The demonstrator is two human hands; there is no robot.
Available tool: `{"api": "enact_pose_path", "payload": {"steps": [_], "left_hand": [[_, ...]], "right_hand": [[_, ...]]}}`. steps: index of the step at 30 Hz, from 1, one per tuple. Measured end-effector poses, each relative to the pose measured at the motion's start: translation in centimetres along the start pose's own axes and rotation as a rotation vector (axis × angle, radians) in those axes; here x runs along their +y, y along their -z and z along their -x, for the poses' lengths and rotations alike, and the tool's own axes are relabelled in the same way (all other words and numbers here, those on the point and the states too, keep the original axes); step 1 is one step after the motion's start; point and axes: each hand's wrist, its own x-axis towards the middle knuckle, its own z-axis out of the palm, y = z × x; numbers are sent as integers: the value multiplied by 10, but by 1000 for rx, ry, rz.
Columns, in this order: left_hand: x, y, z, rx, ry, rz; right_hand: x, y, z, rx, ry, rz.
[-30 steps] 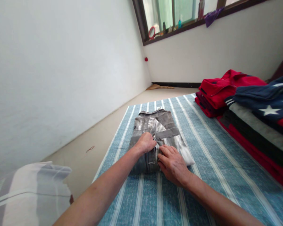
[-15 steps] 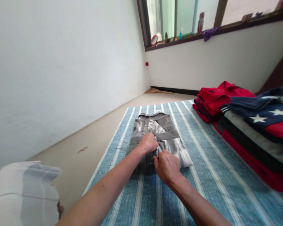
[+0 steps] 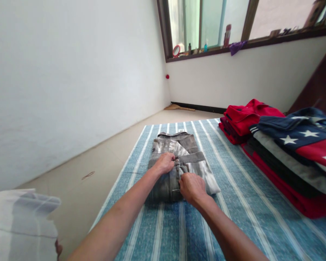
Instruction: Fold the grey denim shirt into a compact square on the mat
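Pinching the folded grey trousers [image 3: 179, 163] on the striped bed [image 3: 241, 188], the left hand [image 3: 165, 162] and right hand [image 3: 191, 186] were both closed on the cloth.

Bare striped mat [image 3: 241, 188] between grey garment [image 3: 179, 159] and clothes stack [image 3: 282, 159].

I see grey washed trousers [image 3: 183, 159] on a blue, white-striped bedsheet [image 3: 233, 203]. Red clothes [image 3: 243, 116] sit beside a navy, white-starred garment [image 3: 296, 132].

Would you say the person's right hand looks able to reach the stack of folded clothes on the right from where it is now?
Probably yes. The right hand rests on the grey folded garment, and only bare striped bedcover lies between it and the stack of folded clothes; nothing stands in the way.
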Motion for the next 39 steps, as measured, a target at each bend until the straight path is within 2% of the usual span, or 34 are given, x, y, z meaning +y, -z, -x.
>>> {"api": "enact_pose_path", "payload": {"steps": [6, 18, 26, 39], "left_hand": [[-5, -10, -7, 0, -52, 53], [1, -13, -16, -34, -27, 87], [6, -6, -14, -45, 0, 78], [2, -4, -23, -119, 32, 70]], "right_hand": [[5, 3, -2, -90, -66, -14], [2, 4, -9, -123, -86, 22], [-2, 3, -13, -91, -78, 15], [8, -1, -9, -30, -22, -186]]}}
